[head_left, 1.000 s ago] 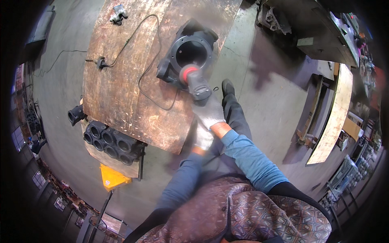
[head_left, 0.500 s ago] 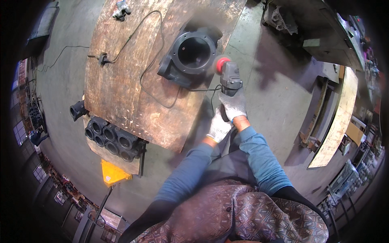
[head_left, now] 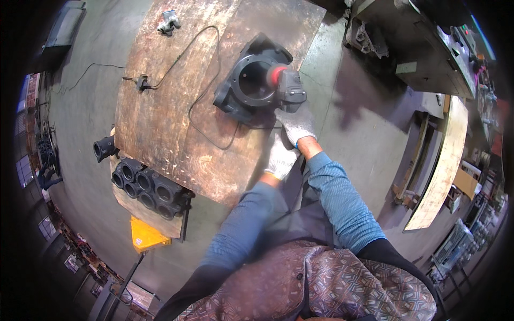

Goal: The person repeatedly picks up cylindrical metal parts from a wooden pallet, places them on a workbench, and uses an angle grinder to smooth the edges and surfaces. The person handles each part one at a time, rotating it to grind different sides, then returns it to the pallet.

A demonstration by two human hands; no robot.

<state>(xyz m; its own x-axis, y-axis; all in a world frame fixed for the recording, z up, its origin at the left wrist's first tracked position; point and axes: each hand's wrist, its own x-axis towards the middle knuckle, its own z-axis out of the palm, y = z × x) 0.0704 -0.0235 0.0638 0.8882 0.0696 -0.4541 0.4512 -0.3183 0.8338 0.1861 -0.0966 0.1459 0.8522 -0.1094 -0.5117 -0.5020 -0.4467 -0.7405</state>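
Both my gloved hands are wrapped round an angle grinder [head_left: 292, 88] with a red disc [head_left: 276, 76]. My right hand [head_left: 297, 124] grips it just behind the head. My left hand [head_left: 281, 159] is closed on the rear of its body, which the glove mostly hides. The disc is over the right rim of the round opening in a black cast flanged housing [head_left: 235, 95]. That housing lies on a worn wooden tabletop [head_left: 166, 115], its flange and bolt holes facing up. A black power cord [head_left: 189, 109] loops across the wood to its left.
Crumpled gloves [head_left: 168, 22] and a cord connector [head_left: 141, 82] lie on the tabletop. Several black castings [head_left: 143, 182] sit on a board at the lower left, beside a yellow pallet jack [head_left: 147, 234]. To the right, a pale board [head_left: 441, 171] leans by a frame; a metal bench [head_left: 433, 59] stands beyond.
My hands and the grinder have moved left and slightly up. The red disc went from beside the housing's right edge to over the rim of its opening.
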